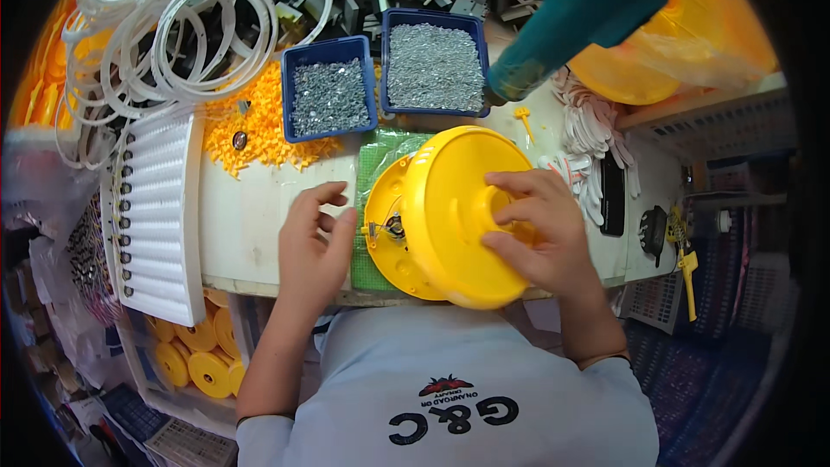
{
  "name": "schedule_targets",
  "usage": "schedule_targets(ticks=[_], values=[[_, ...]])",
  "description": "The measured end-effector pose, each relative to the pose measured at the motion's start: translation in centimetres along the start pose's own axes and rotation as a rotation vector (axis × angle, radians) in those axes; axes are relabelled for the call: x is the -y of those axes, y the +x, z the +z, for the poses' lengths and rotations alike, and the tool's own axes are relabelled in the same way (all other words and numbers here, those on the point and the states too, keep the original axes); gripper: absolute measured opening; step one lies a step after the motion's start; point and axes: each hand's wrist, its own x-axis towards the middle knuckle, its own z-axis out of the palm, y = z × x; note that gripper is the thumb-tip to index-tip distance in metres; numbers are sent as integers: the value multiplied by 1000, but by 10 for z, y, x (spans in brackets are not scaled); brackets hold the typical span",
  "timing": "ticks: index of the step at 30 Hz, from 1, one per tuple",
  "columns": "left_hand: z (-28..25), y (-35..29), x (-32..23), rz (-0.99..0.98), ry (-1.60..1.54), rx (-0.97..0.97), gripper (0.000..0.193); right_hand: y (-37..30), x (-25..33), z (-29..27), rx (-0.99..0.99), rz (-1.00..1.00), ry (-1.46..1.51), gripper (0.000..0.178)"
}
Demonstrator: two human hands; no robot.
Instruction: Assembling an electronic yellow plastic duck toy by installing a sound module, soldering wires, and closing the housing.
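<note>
Blue screw bins [432, 60] (two) behind spool [462, 216].

Single head-worn fisheye view, looking steeply down at close range onto the workbench [259, 216], edges bent.

Clear plastic bag [692, 43] of yellow parts at the bench's far right corner
</note>
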Motion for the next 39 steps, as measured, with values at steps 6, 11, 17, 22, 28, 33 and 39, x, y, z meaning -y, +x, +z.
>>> schedule_targets(ticks=[6,11,17,22,28,33,39], values=[[11,-11,1,60,159,80,34,-1,-4,33,8,49,-160,30],[12,-10,11,181,193,43,34,2,-6,42,39,47,-189,35],[5,-7,15,57,71,159,37,12,4,47,79,-73,-256,38],[3,-7,20,43,10,189,38,15,8,48,162,-121,-311,38],[3,-6,19,53,29,195,39,17,10,50,165,-131,-359,33],[5,-6,18,62,25,186,39,11,1,54,151,-145,-347,32],[17,-12,-11,-57,-56,144,39,-3,-12,60,23,-197,-319,35]])
